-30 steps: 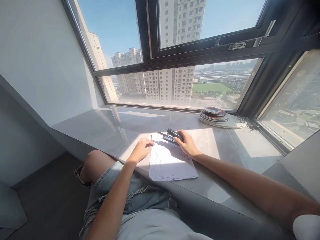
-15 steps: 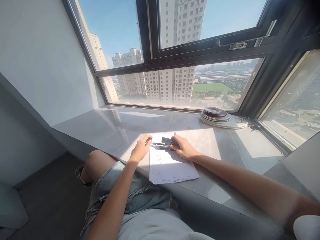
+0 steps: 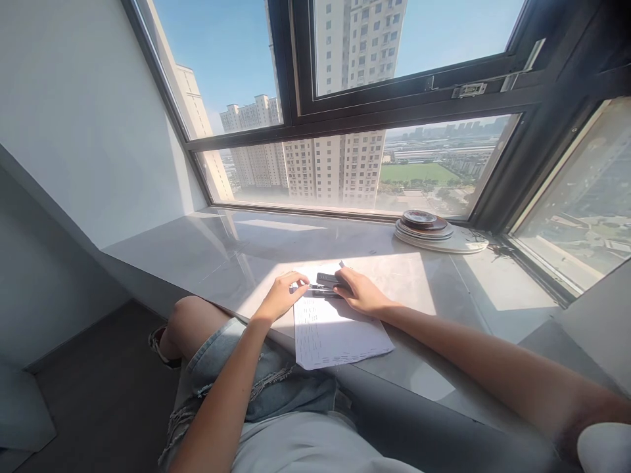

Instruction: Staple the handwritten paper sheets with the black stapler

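Observation:
My right hand (image 3: 365, 293) is wrapped round the rear of a black stapler (image 3: 327, 278), whose upper arm is lifted from its base. At the stapler's left end, the thumb and forefinger of my left hand (image 3: 280, 299) are closed on the tip of its metal staple tray. Whether a staple strip is between those fingers is too small to tell. Beneath the stapler and both hands lies a stack of white paper (image 3: 340, 335) with rows of dark marks along its left and near edges.
The pale stone windowsill (image 3: 187, 246) carries the paper. A stack of plates (image 3: 424, 231) stands at the back right, by the dark window frame (image 3: 345, 125). My knee (image 3: 190, 312) is close to the sill's front edge.
My left hand has shifted right, against the stapler's end. The metal tray that stuck out to the left now shows less. The paper has slid slightly toward me.

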Available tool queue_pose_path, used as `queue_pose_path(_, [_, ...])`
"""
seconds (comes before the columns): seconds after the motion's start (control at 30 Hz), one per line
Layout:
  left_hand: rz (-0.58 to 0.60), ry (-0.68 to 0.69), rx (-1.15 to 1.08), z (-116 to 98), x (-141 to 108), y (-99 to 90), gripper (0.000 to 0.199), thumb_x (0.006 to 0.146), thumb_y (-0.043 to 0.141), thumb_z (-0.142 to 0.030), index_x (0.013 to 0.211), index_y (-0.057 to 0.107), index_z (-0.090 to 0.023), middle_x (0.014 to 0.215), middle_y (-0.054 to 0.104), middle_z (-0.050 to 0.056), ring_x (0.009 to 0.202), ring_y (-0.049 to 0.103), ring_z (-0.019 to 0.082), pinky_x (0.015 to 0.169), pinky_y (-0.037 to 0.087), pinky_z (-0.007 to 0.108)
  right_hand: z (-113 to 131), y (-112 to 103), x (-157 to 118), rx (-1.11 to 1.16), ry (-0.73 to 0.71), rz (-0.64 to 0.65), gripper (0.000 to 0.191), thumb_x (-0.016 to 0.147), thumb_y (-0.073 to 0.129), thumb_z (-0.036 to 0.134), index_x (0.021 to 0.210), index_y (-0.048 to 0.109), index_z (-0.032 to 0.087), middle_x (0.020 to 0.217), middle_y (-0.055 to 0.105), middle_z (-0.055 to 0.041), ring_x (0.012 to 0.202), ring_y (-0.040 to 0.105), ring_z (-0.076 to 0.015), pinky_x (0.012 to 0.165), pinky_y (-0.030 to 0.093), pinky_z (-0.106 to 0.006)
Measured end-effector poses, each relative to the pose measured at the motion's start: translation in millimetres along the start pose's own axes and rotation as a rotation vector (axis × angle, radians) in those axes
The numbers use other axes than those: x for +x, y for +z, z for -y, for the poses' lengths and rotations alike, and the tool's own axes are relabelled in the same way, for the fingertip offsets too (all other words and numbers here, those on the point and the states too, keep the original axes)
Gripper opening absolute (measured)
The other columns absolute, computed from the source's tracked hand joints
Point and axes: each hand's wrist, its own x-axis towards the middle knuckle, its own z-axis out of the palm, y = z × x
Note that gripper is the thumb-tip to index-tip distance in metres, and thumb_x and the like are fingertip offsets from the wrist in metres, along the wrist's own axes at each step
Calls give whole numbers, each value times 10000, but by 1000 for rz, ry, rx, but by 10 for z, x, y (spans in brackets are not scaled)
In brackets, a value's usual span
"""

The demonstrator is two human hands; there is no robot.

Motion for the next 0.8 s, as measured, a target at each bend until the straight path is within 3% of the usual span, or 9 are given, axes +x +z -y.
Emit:
queue_pose_path(0.2, [-10, 21, 54, 22, -10, -3, 109, 998, 657, -250, 987, 765, -257, 1074, 760, 42, 1138, 642, 243, 998, 518, 378, 5, -3, -7, 5, 5, 6, 104, 1016, 556, 314, 973, 503, 234, 1008, 613, -71, 848, 582, -232, 741, 437, -359])
queue_pose_path(0.37, [-5, -33, 53, 49, -16, -1, 108, 991, 671, -258, 1003, 778, -266, 1086, 748, 43, 1060, 654, 230, 899, 544, 349, 14, -14, -5, 7, 5, 6, 94, 1008, 558, 306, 971, 513, 232, 1003, 620, -76, 850, 582, -236, 741, 436, -361])
queue_pose_path(0.8, [4, -40, 34, 48, -20, 5, 120, 988, 668, -272, 1004, 786, -263, 1071, 744, 46, 1031, 646, 227, 879, 538, 341, 20, -15, -3, 0, 4, 11, 109, 1011, 550, 308, 952, 491, 238, 987, 610, -69, 836, 572, -233, 732, 431, -362])
